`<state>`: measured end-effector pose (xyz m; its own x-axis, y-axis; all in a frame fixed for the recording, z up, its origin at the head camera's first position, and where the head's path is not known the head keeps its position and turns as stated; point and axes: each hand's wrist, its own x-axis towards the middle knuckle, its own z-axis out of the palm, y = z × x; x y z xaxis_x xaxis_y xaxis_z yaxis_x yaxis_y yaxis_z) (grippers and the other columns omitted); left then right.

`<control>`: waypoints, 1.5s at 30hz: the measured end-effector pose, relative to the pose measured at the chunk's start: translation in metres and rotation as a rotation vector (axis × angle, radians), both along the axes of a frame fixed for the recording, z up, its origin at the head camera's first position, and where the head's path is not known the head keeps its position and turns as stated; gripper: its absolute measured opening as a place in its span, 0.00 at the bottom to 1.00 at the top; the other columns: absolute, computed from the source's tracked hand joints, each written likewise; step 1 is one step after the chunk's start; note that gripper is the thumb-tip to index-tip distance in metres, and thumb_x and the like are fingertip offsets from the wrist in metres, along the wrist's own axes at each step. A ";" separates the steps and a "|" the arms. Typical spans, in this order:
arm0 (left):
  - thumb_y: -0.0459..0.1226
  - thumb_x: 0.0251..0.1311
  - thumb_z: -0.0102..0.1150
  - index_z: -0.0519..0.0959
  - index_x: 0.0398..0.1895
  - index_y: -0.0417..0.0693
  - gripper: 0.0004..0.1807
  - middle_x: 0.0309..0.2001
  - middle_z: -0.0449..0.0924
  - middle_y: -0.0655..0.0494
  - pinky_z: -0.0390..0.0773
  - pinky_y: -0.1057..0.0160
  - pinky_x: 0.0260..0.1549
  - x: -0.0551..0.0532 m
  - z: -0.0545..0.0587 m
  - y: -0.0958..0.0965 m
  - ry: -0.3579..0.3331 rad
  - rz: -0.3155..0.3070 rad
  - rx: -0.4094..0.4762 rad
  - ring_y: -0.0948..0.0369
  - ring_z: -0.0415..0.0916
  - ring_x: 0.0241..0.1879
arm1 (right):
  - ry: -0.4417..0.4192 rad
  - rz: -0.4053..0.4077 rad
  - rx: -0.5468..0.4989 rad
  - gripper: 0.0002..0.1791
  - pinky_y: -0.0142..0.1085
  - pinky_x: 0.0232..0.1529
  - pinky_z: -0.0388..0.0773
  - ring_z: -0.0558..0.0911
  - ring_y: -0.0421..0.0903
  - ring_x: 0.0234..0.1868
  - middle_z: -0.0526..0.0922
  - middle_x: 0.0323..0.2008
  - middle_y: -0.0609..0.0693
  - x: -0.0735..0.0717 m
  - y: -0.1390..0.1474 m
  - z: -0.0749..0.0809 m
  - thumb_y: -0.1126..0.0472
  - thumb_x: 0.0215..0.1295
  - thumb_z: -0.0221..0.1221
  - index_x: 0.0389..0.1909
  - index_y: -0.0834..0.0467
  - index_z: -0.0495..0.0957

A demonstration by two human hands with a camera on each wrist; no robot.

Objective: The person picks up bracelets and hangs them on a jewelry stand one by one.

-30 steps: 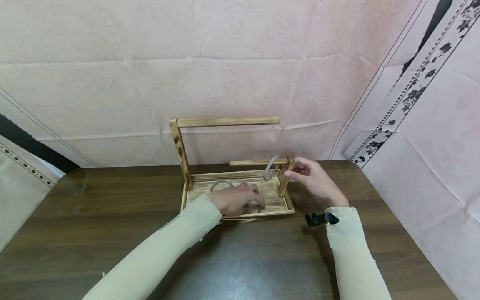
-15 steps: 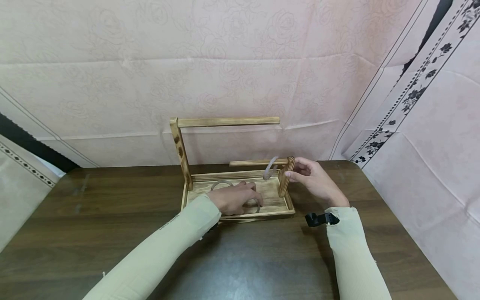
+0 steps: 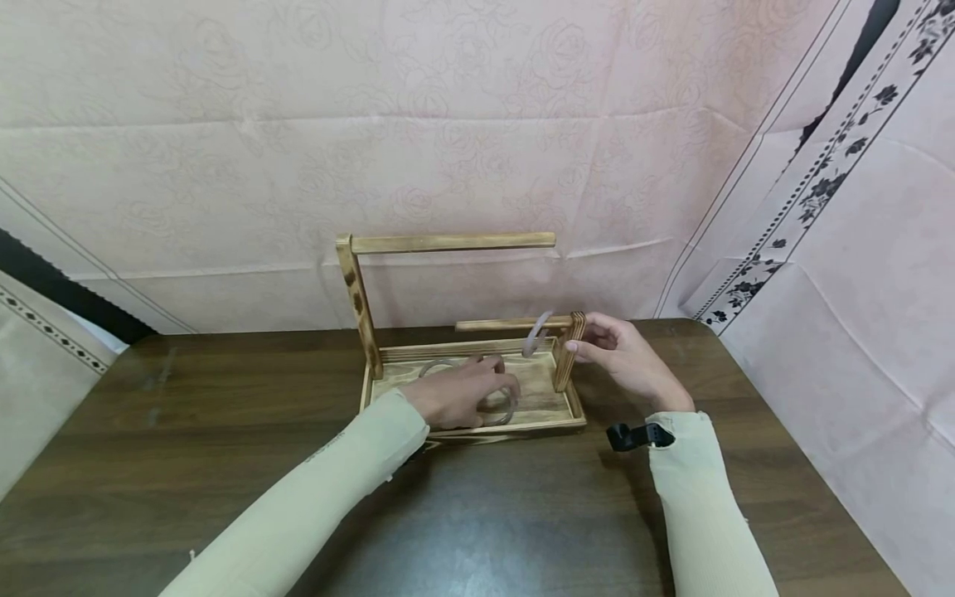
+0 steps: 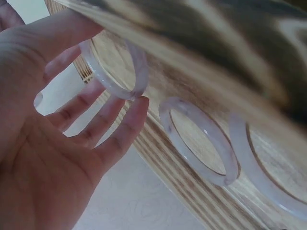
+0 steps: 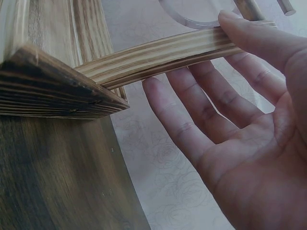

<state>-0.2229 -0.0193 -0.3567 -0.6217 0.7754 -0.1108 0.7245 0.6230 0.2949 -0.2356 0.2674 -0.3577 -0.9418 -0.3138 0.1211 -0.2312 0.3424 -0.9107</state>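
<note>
A wooden bangle stand has a tray base point(image 3: 548, 406) and two bars on upright posts. My left hand point(image 3: 462, 394) reaches down into the tray, its thumb and fingers about a pale translucent bangle point(image 4: 139, 72). A second bangle point(image 4: 201, 139) and a third bangle point(image 4: 254, 167) lie beside it in the left wrist view, partly hidden from the head view by the hand. Another bangle point(image 3: 535, 336) hangs on the lower bar point(image 3: 492, 324). My right hand point(image 3: 630, 356) grips the short post point(image 5: 163, 57), thumb on one side and fingers on the other.
The taller post point(image 3: 360, 307) rises at the tray's left and carries the upper bar point(image 3: 455, 242). All of it stands near the back of a dark wooden table point(image 3: 246, 414). A pale floral cloth point(image 3: 448, 149) hangs behind, with more cloth at the sides.
My left hand has shifted slightly left within the tray, and more of the bangle at its fingers shows. The hanging bangle has turned slightly. The right hand keeps its place on the post.
</note>
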 end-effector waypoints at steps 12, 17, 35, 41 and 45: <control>0.37 0.53 0.75 0.75 0.62 0.68 0.33 0.64 0.69 0.57 0.83 0.50 0.46 0.003 0.002 -0.005 0.098 0.042 0.050 0.51 0.71 0.62 | 0.003 0.003 0.003 0.17 0.49 0.57 0.82 0.86 0.49 0.51 0.82 0.54 0.64 -0.001 0.000 0.001 0.61 0.72 0.62 0.56 0.65 0.76; 0.41 0.55 0.75 0.75 0.62 0.68 0.31 0.64 0.68 0.59 0.82 0.42 0.49 0.006 0.000 -0.006 0.131 0.073 0.086 0.44 0.67 0.69 | -0.006 -0.004 0.004 0.18 0.49 0.57 0.82 0.86 0.48 0.51 0.82 0.54 0.64 0.000 0.000 0.000 0.60 0.72 0.62 0.57 0.64 0.75; 0.37 0.54 0.74 0.74 0.59 0.67 0.31 0.61 0.70 0.57 0.82 0.54 0.42 0.017 -0.008 -0.014 0.316 0.105 0.235 0.51 0.69 0.57 | -0.021 -0.019 -0.010 0.20 0.44 0.56 0.83 0.85 0.51 0.54 0.80 0.57 0.65 0.002 0.001 -0.002 0.60 0.72 0.62 0.60 0.64 0.75; 0.34 0.53 0.73 0.74 0.62 0.65 0.33 0.61 0.69 0.57 0.78 0.45 0.58 0.020 -0.010 -0.016 0.344 0.116 0.266 0.49 0.69 0.60 | -0.018 -0.015 -0.007 0.20 0.46 0.56 0.83 0.85 0.54 0.55 0.80 0.57 0.65 0.002 0.000 -0.002 0.60 0.72 0.62 0.60 0.65 0.74; 0.34 0.51 0.75 0.75 0.61 0.64 0.33 0.61 0.70 0.56 0.76 0.44 0.62 0.022 -0.013 -0.017 0.386 0.117 0.301 0.51 0.69 0.58 | -0.012 -0.014 -0.005 0.19 0.49 0.57 0.82 0.86 0.49 0.52 0.81 0.56 0.65 0.001 -0.001 -0.001 0.60 0.72 0.62 0.59 0.64 0.75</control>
<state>-0.2007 -0.0365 -0.3693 -0.6580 0.6602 0.3622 0.7465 0.6350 0.1988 -0.2345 0.2665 -0.3591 -0.9474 -0.3001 0.1109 -0.2151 0.3409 -0.9152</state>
